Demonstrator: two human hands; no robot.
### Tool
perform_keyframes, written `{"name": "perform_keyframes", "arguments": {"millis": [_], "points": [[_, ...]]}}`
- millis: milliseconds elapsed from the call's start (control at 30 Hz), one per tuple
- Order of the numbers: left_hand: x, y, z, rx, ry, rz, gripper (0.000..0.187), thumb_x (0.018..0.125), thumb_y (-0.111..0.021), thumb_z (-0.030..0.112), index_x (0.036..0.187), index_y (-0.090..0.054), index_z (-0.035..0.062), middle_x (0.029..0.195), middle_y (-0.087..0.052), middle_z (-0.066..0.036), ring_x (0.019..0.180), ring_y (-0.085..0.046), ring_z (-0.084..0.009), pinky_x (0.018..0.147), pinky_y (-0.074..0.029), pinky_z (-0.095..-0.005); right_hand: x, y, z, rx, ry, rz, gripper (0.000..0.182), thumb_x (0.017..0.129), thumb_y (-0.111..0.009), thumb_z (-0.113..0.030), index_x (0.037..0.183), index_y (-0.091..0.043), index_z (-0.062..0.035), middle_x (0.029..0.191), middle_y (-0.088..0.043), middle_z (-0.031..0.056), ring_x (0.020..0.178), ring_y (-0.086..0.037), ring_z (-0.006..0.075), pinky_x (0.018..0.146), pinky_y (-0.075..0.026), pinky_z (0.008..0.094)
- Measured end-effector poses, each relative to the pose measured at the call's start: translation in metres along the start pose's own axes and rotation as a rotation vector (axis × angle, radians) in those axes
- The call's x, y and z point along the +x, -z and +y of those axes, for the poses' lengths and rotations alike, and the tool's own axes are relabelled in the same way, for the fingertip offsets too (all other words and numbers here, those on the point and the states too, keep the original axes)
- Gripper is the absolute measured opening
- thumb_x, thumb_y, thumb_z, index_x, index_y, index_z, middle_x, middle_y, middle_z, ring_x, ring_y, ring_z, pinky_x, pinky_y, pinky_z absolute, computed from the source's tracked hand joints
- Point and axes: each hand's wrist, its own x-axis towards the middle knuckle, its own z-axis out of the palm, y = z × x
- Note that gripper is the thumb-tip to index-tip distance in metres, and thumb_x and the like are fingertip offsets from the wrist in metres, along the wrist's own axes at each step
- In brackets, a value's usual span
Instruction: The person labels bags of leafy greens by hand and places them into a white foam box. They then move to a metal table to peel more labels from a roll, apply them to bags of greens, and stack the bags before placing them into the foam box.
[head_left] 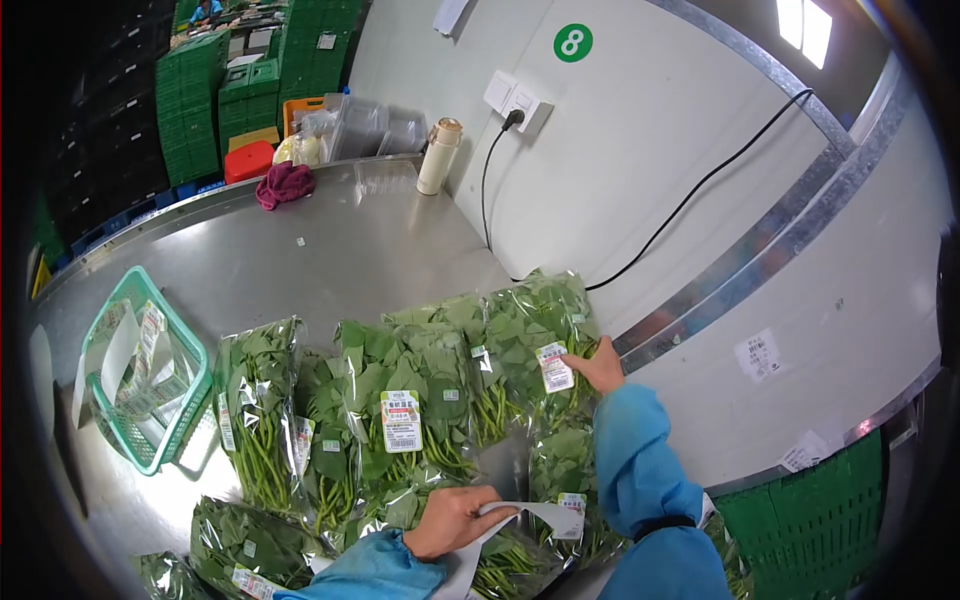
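the left grip (460, 522) is narrow, pinching a white paper strip (465, 570). the right grip (602, 368), fingers slightly apart, touches the label (554, 366) on a bag of greens (530, 318), wall (610, 170) just beside. bare surface (260, 260) lies beyond both; left of them, a basket (130, 435) holds label strips (148, 345).

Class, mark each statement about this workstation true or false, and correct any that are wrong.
1. The right hand touches a label on a bag of greens. True.
2. The left hand holds a bag of greens. False: it holds a white paper strip.
3. The cream flask lies on its side. False: it stands upright.
4. The number sign shows an 8. True.
5. The basket is full of greens. False: it contains papers and labels.
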Motion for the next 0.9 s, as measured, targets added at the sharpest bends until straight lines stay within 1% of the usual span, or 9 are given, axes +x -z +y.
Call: {"name": "perform_keyframes", "arguments": {"millis": [67,200,333,467,533,633,700,833,900], "points": [[-0.002,0.001,0.0,-0.091,0.04,-0.006,0.02,0.075,-0.073,0.025,0.077,-0.065,0.0063,0.055,-0.054,-0.009,0.045,-0.052,-0.0206,0.044,-0.041,-0.0302,-0.023,0.008,-0.014,0.08,0.1,0.066,0.082,0.06,-0.077,-0.044,0.112,-0.041,0.0072,0.106,-0.056,0.0259,0.099,-0.055,0.0359,0.084,-0.043,0.039],[-0.009,0.013,0.009,-0.05,0.016,-0.027,0.019,0.074,-0.073,0.022,0.079,-0.066,0.0051,0.058,-0.057,-0.01,0.047,-0.053,-0.0179,0.045,-0.041,-0.0284,-0.068,0.053,-0.006,0.176,-0.03,0.05,0.067,0.066,-0.076,-0.032,0.109,-0.045,0.008,0.105,-0.057,0.0224,0.096,-0.058,0.0287,0.082,-0.046,0.0379],[-0.027,0.041,0.026,-0.294,0.094,-0.009,0.016,0.075,-0.072,0.016,0.077,-0.064,0.0022,0.059,-0.057,-0.008,0.048,-0.053,-0.0152,0.045,-0.039,-0.0285,-0.134,0.099,0.028,0.792,-0.183,-0.237,0.06,0.069,-0.067,-0.017,0.116,-0.041,0.0094,0.105,-0.057,0.0173,0.084,-0.062,0.0217,0.072,-0.051,0.0335],[-0.046,0.065,0.025,-0.296,0.094,0.053,0.013,0.07,-0.072,0.01,0.075,-0.064,0.0006,0.058,-0.057,-0.007,0.049,-0.053,-0.0102,0.045,-0.038,-0.0244,-0.196,0.091,0.037,0.597,-0.298,-0.399,0.059,0.071,-0.067,-0.013,0.12,-0.04,0.0057,0.108,-0.056,0.0176,0.094,-0.059,0.024,0.081,-0.048,0.0351],[-0.059,0.071,0.017,-0.332,0.176,0.092,0.012,0.069,-0.072,0.008,0.072,-0.064,-0.0003,0.059,-0.059,-0.005,0.05,-0.054,-0.0082,0.045,-0.039,-0.0225,-0.211,0.068,0.024,0.421,-0.198,-0.574,0.061,0.072,-0.071,-0.018,0.12,-0.041,0.0034,0.108,-0.056,0.0178,0.099,-0.056,0.0227,0.086,-0.045,0.0332],[-0.08,0.092,0.02,-0.279,0.251,0.161,0.012,0.074,-0.068,0.008,0.081,-0.065,-0.0003,0.069,-0.061,-0.005,0.063,-0.057,-0.0113,0.057,-0.044,-0.0248,-0.213,0.012,0.032,0.451,-0.033,-0.546,0.061,0.071,-0.075,-0.031,0.115,-0.047,0.0019,0.104,-0.057,0.0138,0.092,-0.055,0.0178,0.08,-0.044,0.0315],[-0.088,0.105,0.033,-0.245,0.322,0.251,0.006,0.076,-0.063,0.006,0.076,-0.064,-0.0008,0.066,-0.058,-0.001,0.064,-0.056,-0.0114,0.056,-0.044,-0.0256,-0.188,0.002,0.027,0.282,0.033,-0.839,0.058,0.074,-0.072,-0.036,0.111,-0.051,0.0025,0.097,-0.059,0.0108,0.084,-0.055,0.0169,0.076,-0.044,0.0307],[-0.105,0.116,0.036,-0.319,0.481,0.45,0.006,0.075,-0.065,0.005,0.074,-0.061,-0.0009,0.066,-0.059,-0.001,0.058,-0.05,-0.0076,0.051,-0.039,-0.0247,-0.087,-0.025,0.066,0.584,-0.232,-0.019,0.043,0.079,-0.068,-0.032,0.105,-0.055,-0.0013,0.082,-0.06,0.0072,0.08,-0.057,0.0165,0.073,-0.044,0.028],[-0.114,0.123,0.028,-0.26,0.488,0.418,0.006,0.075,-0.065,0.004,0.076,-0.063,-0.001,0.068,-0.06,-0.001,0.06,-0.051,-0.008,0.053,-0.04,-0.0244,-0.04,-0.032,0.088,0.908,-0.537,-0.014,0.044,0.078,-0.069,-0.037,0.103,-0.057,-0.0028,0.083,-0.06,0.0073,0.073,-0.055,0.0164,0.062,-0.044,0.0285]]}}
